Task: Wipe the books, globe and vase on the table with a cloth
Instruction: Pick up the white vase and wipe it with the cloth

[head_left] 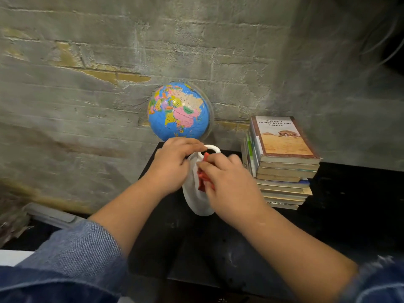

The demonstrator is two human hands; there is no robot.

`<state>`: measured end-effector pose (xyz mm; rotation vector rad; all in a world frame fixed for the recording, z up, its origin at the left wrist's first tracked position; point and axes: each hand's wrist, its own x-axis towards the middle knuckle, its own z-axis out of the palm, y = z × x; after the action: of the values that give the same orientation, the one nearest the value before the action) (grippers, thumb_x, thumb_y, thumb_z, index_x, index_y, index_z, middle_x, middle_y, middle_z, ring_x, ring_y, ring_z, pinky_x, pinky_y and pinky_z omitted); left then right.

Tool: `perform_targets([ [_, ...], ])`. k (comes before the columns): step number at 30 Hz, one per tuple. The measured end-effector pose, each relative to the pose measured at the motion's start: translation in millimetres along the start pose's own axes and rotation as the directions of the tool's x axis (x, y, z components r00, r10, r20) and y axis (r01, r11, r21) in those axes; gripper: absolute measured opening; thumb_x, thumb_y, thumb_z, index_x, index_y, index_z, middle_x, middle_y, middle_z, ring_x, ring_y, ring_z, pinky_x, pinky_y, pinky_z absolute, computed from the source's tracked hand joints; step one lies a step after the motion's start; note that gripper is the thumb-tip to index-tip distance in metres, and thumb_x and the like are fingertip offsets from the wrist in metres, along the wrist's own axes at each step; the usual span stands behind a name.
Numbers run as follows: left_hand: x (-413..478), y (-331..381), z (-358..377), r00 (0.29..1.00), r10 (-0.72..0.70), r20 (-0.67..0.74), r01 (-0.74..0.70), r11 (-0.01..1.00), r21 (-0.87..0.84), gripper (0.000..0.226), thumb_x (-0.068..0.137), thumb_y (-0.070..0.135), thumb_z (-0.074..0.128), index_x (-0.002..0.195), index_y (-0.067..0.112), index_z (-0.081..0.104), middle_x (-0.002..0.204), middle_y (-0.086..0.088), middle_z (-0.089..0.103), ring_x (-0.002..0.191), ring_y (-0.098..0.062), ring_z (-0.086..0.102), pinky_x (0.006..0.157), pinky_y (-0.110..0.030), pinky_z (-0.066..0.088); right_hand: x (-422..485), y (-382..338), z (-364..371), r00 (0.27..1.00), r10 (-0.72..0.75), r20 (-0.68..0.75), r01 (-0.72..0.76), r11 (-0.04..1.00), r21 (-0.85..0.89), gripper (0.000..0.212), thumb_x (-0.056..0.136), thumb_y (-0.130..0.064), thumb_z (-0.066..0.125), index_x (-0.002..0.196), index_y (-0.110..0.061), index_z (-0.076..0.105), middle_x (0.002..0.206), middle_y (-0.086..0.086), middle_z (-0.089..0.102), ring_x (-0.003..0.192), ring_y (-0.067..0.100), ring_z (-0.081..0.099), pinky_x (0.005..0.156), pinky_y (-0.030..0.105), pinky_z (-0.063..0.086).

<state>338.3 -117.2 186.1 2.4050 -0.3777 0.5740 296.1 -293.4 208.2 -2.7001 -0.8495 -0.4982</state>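
Note:
A white vase (194, 200) stands on the black table (218, 248), in front of the blue globe (179, 110). My left hand (172, 165) grips the vase at its neck and rim. My right hand (227, 182) holds a red cloth (202, 182) pressed against the vase's right side. A stack of several books (282, 162) sits to the right of the vase, its top cover showing a sandy landscape.
A rough grey brick wall (87, 95) rises right behind the table. A grey object (50, 213) lies low at the left, beyond the table's edge. The table stretches dark to the right of the books.

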Motion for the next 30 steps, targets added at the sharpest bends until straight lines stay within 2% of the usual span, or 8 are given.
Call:
perform_targets([
  [7, 3, 6, -11, 0.999, -0.008, 0.049, 0.008, 1.0, 0.012, 0.064, 0.065, 0.007, 0.034, 0.112, 0.034, 0.068, 0.113, 0.021, 0.06, 0.117, -0.014, 0.051, 0.1, -0.047, 0.041, 9, -3, -4, 0.99, -0.114, 0.085, 0.124, 0.985, -0.123, 0.045, 0.093, -0.032, 0.047, 0.138, -0.029, 0.048, 0.139, -0.013, 0.047, 0.109, 0.023, 0.045, 0.073, 0.037, 0.044],
  [12, -1, 11, -13, 0.996, -0.028, 0.08, 0.027, 1.0, 0.005, 0.063, 0.068, 0.011, 0.034, 0.119, 0.031, 0.065, 0.12, 0.02, 0.058, 0.121, -0.012, 0.048, 0.104, -0.044, 0.039, -24, 29, -4, 0.983, 0.161, 0.091, -0.164, 0.986, 0.033, 0.051, 0.094, -0.029, 0.049, 0.143, -0.035, 0.038, 0.125, -0.012, 0.049, 0.104, 0.019, 0.041, 0.087, 0.036, 0.049],
  [15, -21, 9, -2, 0.988, -0.14, 0.071, 0.152, 0.963, -0.221, 0.058, 0.074, 0.013, 0.046, 0.129, 0.03, 0.055, 0.13, 0.013, 0.054, 0.12, -0.006, 0.049, 0.102, -0.029, 0.04, -42, 52, -5, 0.936, 0.334, 0.114, -0.349, 0.925, 0.153, 0.05, 0.096, -0.029, 0.049, 0.145, -0.035, 0.037, 0.125, -0.015, 0.044, 0.117, 0.012, 0.037, 0.099, 0.028, 0.038],
  [17, -49, 4, 15, 0.914, -0.404, 0.027, 0.378, 0.827, -0.415, 0.065, 0.072, 0.007, 0.055, 0.132, 0.032, 0.048, 0.132, 0.007, 0.051, 0.112, -0.008, 0.054, 0.095, -0.032, 0.047, -52, 61, -3, 0.916, 0.374, 0.143, -0.399, 0.881, 0.252, 0.048, 0.095, -0.029, 0.052, 0.142, -0.037, 0.041, 0.116, -0.02, 0.043, 0.117, 0.009, 0.037, 0.098, 0.025, 0.037],
  [20, -90, 1, 41, 0.629, -0.74, 0.238, 0.732, 0.46, -0.503, 0.072, 0.079, 0.003, 0.068, 0.137, 0.031, 0.037, 0.134, -0.005, 0.045, 0.101, -0.021, 0.061, 0.082, -0.039, 0.055, -65, 68, -2, 0.902, 0.396, 0.175, -0.433, 0.831, 0.35, 0.047, 0.094, -0.029, 0.056, 0.138, -0.041, 0.046, 0.112, -0.022, 0.044, 0.116, 0.006, 0.04, 0.101, 0.028, 0.04],
  [21, -98, 3, 50, 0.543, -0.76, 0.358, 0.774, 0.288, -0.564, 0.074, 0.079, 0.003, 0.071, 0.138, 0.031, 0.035, 0.133, -0.009, 0.044, 0.1, -0.026, 0.063, 0.081, -0.04, 0.056, -69, 69, -3, 0.9, 0.398, 0.179, -0.437, 0.824, 0.36, 0.046, 0.094, -0.029, 0.057, 0.137, -0.042, 0.047, 0.114, -0.021, 0.046, 0.118, 0.006, 0.041, 0.103, 0.029, 0.04],
  [23, -103, 13, 57, 0.503, -0.72, 0.478, 0.726, 0.052, -0.686, 0.074, 0.078, 0.005, 0.073, 0.135, 0.033, 0.034, 0.127, -0.017, 0.05, 0.097, -0.033, 0.067, 0.086, -0.041, 0.055, -75, 72, -1, 0.897, 0.402, 0.182, -0.441, 0.816, 0.374, 0.046, 0.093, -0.028, 0.058, 0.136, -0.041, 0.049, 0.116, -0.02, 0.048, 0.12, 0.007, 0.042, 0.104, 0.031, 0.04],
  [30, -74, 33, 71, 0.496, -0.749, 0.438, 0.627, -0.04, -0.778, 0.075, 0.077, -0.001, 0.072, 0.133, 0.031, 0.035, 0.12, -0.017, 0.058, 0.101, -0.032, 0.066, 0.096, -0.043, 0.051, -92, 84, -10, 0.885, 0.432, 0.171, -0.464, 0.794, 0.393, 0.044, 0.092, -0.026, 0.06, 0.134, -0.039, 0.052, 0.121, -0.021, 0.049, 0.124, 0.006, 0.04, 0.105, 0.023, 0.032],
])
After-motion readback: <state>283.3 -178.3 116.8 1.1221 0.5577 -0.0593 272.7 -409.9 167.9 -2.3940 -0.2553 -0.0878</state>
